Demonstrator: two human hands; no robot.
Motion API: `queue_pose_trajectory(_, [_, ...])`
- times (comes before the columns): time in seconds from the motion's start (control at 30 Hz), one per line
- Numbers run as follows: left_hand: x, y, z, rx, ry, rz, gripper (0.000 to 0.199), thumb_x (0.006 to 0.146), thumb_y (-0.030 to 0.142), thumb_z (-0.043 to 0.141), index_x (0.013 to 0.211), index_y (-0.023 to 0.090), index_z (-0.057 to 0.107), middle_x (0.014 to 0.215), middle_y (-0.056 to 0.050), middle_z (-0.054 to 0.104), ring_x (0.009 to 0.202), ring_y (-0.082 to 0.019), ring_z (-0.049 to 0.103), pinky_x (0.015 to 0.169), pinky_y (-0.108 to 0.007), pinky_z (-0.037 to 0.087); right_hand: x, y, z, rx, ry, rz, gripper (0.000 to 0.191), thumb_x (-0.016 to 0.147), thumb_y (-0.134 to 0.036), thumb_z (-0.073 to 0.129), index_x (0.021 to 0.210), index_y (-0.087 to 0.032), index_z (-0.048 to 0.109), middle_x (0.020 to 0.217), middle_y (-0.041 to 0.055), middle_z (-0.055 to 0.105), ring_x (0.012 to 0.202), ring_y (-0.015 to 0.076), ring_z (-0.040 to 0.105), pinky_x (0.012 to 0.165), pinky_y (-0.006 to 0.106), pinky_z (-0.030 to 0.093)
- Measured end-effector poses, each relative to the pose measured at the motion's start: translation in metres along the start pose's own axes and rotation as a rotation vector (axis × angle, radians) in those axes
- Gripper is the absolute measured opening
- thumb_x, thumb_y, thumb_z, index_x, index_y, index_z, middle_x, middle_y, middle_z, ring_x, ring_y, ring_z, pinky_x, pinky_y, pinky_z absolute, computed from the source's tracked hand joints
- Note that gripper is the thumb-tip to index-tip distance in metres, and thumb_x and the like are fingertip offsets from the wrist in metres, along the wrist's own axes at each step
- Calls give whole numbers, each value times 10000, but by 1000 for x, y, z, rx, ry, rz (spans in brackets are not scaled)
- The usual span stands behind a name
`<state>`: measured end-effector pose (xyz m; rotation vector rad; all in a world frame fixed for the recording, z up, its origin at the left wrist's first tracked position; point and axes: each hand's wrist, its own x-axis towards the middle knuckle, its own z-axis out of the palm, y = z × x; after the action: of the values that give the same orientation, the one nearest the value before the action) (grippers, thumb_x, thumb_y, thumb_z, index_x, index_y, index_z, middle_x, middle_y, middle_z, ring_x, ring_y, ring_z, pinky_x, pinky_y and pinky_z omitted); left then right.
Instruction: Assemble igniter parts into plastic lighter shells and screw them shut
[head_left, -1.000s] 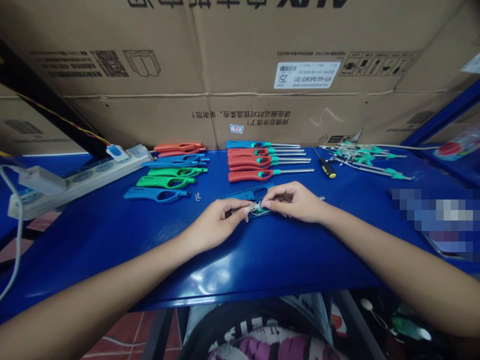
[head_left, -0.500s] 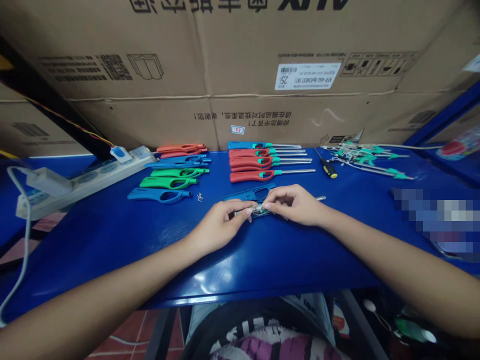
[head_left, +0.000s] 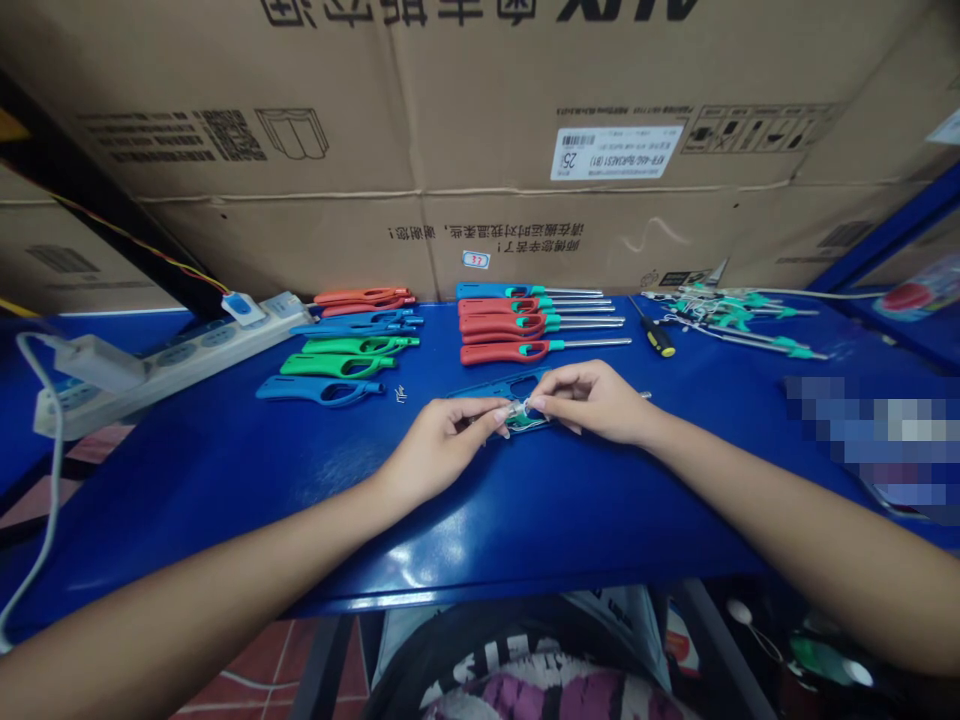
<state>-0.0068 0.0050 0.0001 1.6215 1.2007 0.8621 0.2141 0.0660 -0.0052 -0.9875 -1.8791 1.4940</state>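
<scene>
My left hand [head_left: 442, 445] pinches the small inner mechanism of a gas lighter [head_left: 519, 412], a clear and green piece with thin white wire. My right hand [head_left: 589, 402] closes thumb and fingers on the white wire at its right end. Just behind the hands lies a blue lighter shell half [head_left: 480, 387], partly covered by my fingers. Another blue edge shows beneath the mechanism, mostly hidden. A metal tube tip [head_left: 646, 395] sticks out past my right hand.
Behind stand rows of assembled lighters [head_left: 502, 352] and, left, coloured handle shells [head_left: 322, 390] near small screws [head_left: 400, 394]. To the right are a screwdriver [head_left: 657, 335] and a pile of green-and-metal lighter inserts [head_left: 739, 315]. A power strip [head_left: 176, 350] sits far left.
The mechanism between my fingers has turned a little, showing more of its green part and wire. Both hands have shifted slightly; the laid-out items stay put.
</scene>
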Motion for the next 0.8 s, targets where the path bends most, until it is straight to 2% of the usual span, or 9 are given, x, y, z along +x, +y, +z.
queue_pose_trajectory(0.27, [-2, -6, 4, 32, 25, 69, 246, 958, 310, 584, 867, 168, 762, 960, -40, 786, 892, -198, 696, 870, -289, 518, -1, 4, 2, -40, -15, -13, 424, 770, -533, 779, 843, -122, 706, 547, -29, 572, 399, 60, 454, 391, 206, 340])
queue_pose_trajectory(0.37, [-3, -9, 3, 115, 44, 133, 235, 970, 337, 587, 979, 190, 770, 1067, -40, 778, 979, -206, 699, 909, -298, 509, 1, 3, -1, -7, -40, -6, 433, 761, -535, 787, 849, -121, 698, 592, -21, 599, 412, 57, 465, 408, 210, 358])
queue_pose_trajectory(0.43, [-3, -9, 0, 171, 63, 159, 244, 963, 341, 606, 1112, 207, 746, 1076, -35, 777, 961, -200, 705, 863, -293, 519, 2, 3, -3, 17, -51, -7, 426, 763, -527, 789, 848, -121, 693, 592, -26, 596, 419, 56, 470, 425, 212, 370])
queue_pose_trajectory(0.53, [-3, -7, -6, 237, 74, 172, 300, 935, 329, 657, 1212, 216, 682, 938, -3, 781, 787, -165, 696, 721, -264, 509, 4, 3, -4, 34, -53, -4, 413, 773, -514, 780, 850, -118, 696, 570, -37, 585, 411, 55, 466, 427, 214, 365])
queue_pose_trajectory(0.63, [-2, -5, -11, 320, 55, 221, 276, 895, 281, 715, 1157, 209, 669, 856, 24, 766, 725, -142, 673, 691, -245, 488, 4, 2, -4, 38, -49, 1, 402, 772, -504, 777, 859, -118, 708, 569, -39, 595, 400, 52, 454, 415, 218, 350])
queue_pose_trajectory(0.8, [-1, 0, -21, 540, 3, 337, 133, 933, 254, 669, 1039, 190, 717, 945, -19, 760, 845, -168, 678, 751, -269, 489, 2, -5, -3, 0, -61, 43, 369, 782, -478, 766, 871, -122, 718, 546, -44, 587, 414, 58, 458, 429, 224, 356])
